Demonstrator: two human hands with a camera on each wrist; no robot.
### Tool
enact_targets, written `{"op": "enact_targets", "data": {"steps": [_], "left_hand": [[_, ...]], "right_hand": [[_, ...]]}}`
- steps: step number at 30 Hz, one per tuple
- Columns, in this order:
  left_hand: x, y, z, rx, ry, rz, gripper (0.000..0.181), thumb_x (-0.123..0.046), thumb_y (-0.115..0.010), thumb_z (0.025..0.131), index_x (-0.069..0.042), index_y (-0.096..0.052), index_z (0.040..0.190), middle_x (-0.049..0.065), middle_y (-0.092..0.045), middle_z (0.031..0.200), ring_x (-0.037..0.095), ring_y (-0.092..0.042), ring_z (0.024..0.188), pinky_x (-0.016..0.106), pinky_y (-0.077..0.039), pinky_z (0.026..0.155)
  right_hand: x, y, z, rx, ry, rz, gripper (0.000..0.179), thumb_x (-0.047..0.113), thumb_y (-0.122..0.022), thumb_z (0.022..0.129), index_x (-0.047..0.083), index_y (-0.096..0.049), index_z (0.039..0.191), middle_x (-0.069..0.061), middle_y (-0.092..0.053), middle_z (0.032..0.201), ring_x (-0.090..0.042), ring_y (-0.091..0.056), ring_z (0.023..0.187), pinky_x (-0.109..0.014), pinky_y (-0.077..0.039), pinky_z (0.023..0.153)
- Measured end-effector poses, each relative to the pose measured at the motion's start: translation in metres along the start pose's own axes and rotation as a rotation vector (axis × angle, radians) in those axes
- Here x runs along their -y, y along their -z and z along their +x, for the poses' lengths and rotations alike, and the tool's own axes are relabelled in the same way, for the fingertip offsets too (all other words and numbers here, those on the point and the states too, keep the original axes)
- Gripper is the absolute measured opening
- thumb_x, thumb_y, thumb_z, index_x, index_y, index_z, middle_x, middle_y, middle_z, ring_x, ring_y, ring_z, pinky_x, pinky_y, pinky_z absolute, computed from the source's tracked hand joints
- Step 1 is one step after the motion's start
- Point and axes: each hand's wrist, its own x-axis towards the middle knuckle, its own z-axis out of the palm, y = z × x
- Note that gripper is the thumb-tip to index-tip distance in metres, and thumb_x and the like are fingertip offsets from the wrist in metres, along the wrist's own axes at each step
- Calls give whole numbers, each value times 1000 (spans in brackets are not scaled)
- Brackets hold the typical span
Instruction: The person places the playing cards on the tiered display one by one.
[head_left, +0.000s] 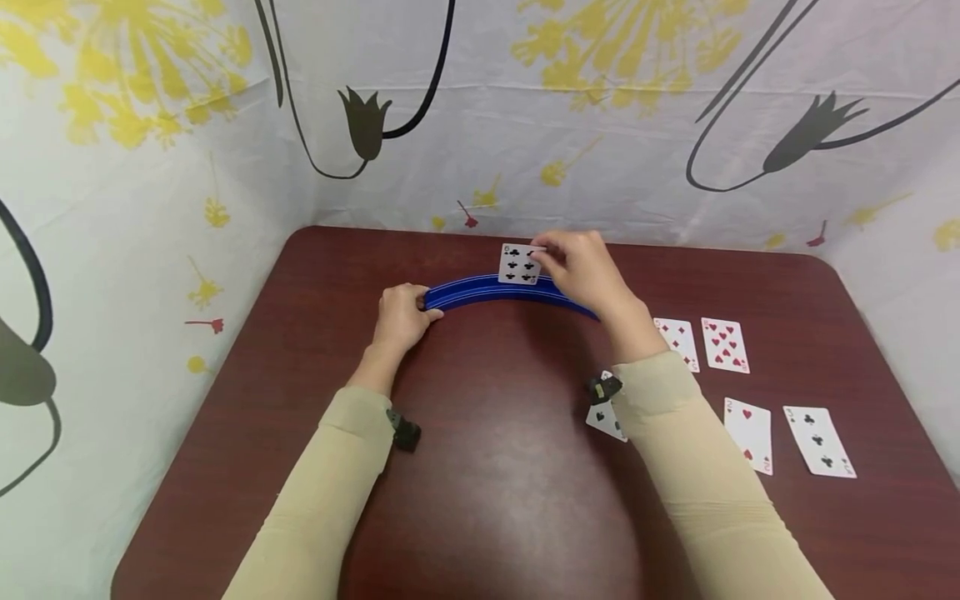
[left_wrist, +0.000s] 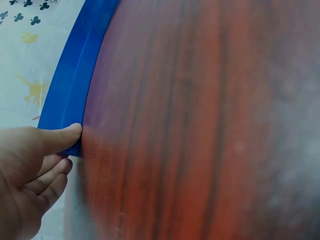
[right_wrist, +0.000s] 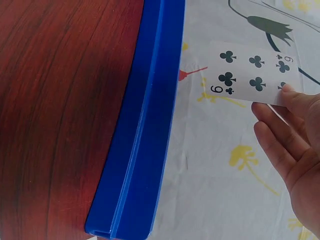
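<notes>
A curved blue playing card holder (head_left: 480, 289) with grooves along its length lies across the far part of the table. Its left end is pinched between the thumb and fingers of my left hand (head_left: 401, 317), seen also in the left wrist view with the thumb on top of the blue holder (left_wrist: 80, 70). My right hand (head_left: 588, 271) pinches the six of clubs (head_left: 517, 263) by an upper corner, face toward me. In the head view the card overlaps the middle of the holder; in the right wrist view the six of clubs (right_wrist: 245, 75) shows apart from the grooves.
Face-up cards lie at the right: a diamonds card (head_left: 677, 342), a hearts card (head_left: 724, 344), the two of hearts (head_left: 750, 433) and the three of clubs (head_left: 819, 442). A spades card (head_left: 607, 421) is partly behind my right wrist. Patterned cloth (head_left: 465, 100) hangs behind the table.
</notes>
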Motion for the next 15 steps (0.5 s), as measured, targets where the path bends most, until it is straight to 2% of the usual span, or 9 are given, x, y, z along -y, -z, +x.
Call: {"op": "enact_targets", "data": {"steps": [7,15], "left_hand": [[4,-2,2,13,-4,-44,49,-26,-85,85,-2,-71,126,15,-72,109,25,-67,97,40,-57,86],[3,-6,3,-3,-22,-111,43,-19,-83,87,1,-71,123,18,-73,109,27,-70,95,40,-59,85]], "right_hand": [[5,-6,6,13,26,-2,11,7,-70,96,0,-76,101,-13,-74,86,-22,-64,68,-39,-51,66],[10,-18,11,57,18,4,11,8,-69,97,0,-75,102,-13,-74,92,-23,-66,75,-41,-53,70]]}}
